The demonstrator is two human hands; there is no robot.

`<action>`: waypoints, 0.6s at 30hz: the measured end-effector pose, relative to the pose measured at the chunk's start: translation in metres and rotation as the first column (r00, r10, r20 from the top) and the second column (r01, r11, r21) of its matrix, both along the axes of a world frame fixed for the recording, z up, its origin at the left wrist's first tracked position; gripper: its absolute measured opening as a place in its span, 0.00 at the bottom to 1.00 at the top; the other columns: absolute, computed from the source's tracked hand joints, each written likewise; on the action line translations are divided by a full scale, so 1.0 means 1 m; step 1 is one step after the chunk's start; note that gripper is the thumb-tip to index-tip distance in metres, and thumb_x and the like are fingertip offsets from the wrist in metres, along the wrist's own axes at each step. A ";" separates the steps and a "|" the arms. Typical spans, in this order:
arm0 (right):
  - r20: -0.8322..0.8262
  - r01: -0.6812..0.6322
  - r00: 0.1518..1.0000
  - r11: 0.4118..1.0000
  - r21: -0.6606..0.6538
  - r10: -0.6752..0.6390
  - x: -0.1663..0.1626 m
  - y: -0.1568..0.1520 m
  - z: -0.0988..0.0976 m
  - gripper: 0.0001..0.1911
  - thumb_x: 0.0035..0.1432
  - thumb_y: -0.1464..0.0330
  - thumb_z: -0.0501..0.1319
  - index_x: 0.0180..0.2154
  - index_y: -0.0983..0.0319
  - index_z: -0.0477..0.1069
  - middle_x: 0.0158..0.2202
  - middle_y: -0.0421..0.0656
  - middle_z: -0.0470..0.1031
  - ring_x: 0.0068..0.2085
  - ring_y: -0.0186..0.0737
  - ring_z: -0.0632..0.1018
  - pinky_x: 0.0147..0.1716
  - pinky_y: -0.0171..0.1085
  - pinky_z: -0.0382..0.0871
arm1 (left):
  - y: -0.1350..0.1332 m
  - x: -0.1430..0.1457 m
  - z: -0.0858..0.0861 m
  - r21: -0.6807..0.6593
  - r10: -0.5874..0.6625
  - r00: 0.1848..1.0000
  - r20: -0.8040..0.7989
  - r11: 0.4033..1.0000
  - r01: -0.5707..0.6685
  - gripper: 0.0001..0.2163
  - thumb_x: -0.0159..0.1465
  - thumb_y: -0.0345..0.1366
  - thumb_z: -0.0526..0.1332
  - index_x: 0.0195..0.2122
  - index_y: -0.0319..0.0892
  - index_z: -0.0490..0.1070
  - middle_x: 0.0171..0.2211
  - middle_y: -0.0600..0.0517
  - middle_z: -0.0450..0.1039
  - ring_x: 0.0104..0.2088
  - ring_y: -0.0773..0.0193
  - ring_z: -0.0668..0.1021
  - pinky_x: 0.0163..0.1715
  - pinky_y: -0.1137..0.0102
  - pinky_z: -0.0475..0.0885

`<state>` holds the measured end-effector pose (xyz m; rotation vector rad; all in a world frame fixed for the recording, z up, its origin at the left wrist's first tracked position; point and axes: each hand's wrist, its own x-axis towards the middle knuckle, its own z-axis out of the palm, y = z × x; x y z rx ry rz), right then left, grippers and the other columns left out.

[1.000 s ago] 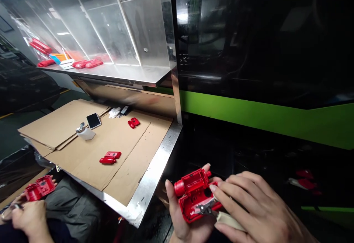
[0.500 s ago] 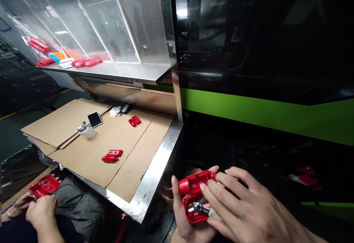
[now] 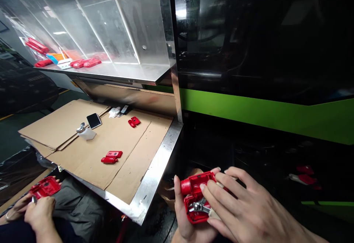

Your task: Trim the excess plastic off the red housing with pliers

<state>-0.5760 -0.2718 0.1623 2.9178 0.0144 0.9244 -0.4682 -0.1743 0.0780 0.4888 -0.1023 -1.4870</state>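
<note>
At the lower right, my left hand cradles an open red plastic case from below, thumb along its left side. The case has a ribbed round end and a hollow lower half. My right hand lies over the case's right side, its fingers wrapped round pale-handled nippers. The metal jaws of the nippers point left, over the hollow lower half. My right fingers hide most of the handles and the right end of the case.
A cardboard-covered table holds red parts, smaller red parts, a pump bottle and a phone. Red pieces line the metal shelf. At lower left, a co-worker's hands hold another red case.
The red case and my hands have barely moved, with a slight shift to the right in view. The co-worker's hands have moved a little on their red case.
</note>
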 end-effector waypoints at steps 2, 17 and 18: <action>0.000 -0.008 1.000 1.000 0.003 0.008 0.001 -0.001 -0.001 0.12 0.66 0.75 0.55 0.40 0.67 0.78 0.40 0.41 0.80 0.42 0.42 0.76 0.48 0.47 0.63 | 0.000 -0.001 -0.002 0.007 -0.004 1.000 -0.003 1.000 0.004 0.48 0.54 0.75 0.51 0.67 0.47 0.62 0.55 0.44 0.75 0.67 0.33 0.60 0.64 0.40 0.63; 0.005 0.081 0.997 0.978 0.190 -0.083 -0.014 -0.006 -0.010 0.12 0.69 0.63 0.56 0.40 0.63 0.74 0.33 0.40 0.76 0.34 0.40 0.74 0.33 0.41 0.69 | -0.006 -0.010 -0.010 -0.186 0.086 0.992 -0.089 0.977 -0.101 0.42 0.60 0.71 0.51 0.63 0.42 0.68 0.58 0.37 0.72 0.65 0.33 0.65 0.65 0.41 0.58; 0.003 0.118 0.992 0.950 0.289 -0.124 -0.017 -0.005 -0.013 0.13 0.67 0.58 0.59 0.40 0.62 0.72 0.35 0.40 0.76 0.34 0.39 0.75 0.34 0.39 0.71 | -0.006 -0.009 -0.007 -0.198 0.159 0.984 -0.086 0.965 -0.173 0.42 0.59 0.71 0.52 0.64 0.45 0.67 0.58 0.38 0.71 0.64 0.34 0.66 0.66 0.42 0.56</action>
